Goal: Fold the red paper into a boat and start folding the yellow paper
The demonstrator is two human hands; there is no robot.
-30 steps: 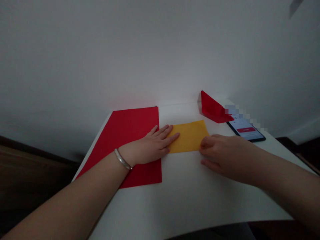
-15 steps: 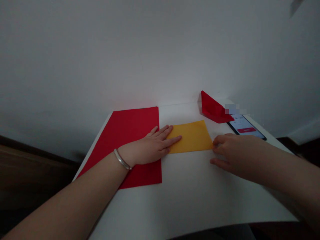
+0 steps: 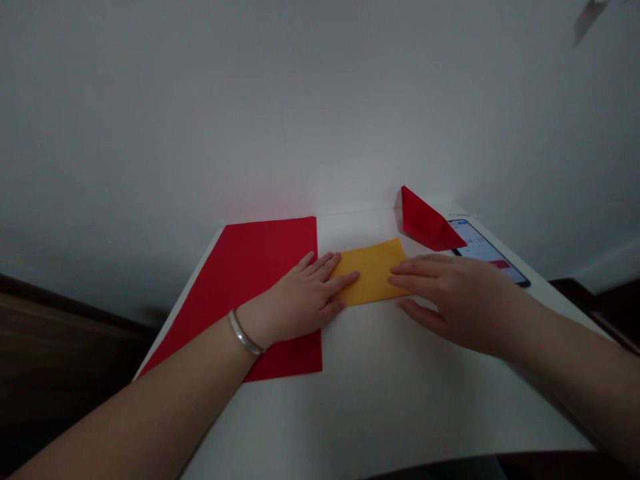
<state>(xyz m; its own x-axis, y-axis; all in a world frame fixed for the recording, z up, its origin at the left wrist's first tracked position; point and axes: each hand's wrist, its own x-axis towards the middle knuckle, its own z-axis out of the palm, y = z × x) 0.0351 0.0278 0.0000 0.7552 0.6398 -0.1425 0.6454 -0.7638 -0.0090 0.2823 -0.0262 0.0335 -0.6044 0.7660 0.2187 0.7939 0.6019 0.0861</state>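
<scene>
A folded yellow paper [image 3: 374,272] lies flat on the white table [image 3: 380,387]. My left hand [image 3: 300,300] rests open, palm down, its fingertips pressing the paper's left edge; a silver bracelet sits on that wrist. My right hand [image 3: 450,293] lies flat with its fingers stretched out over the paper's right end, covering that corner. Neither hand grips anything.
A large red sheet [image 3: 250,280] lies under my left wrist at the table's left. A folded red paper shape [image 3: 425,223] stands at the back right, by the wall. Beside it a lit phone [image 3: 487,252] lies near the right edge.
My right hand has moved left from the paper's right corner and flattened its fingers onto the yellow paper. The left hand has stayed in place.
</scene>
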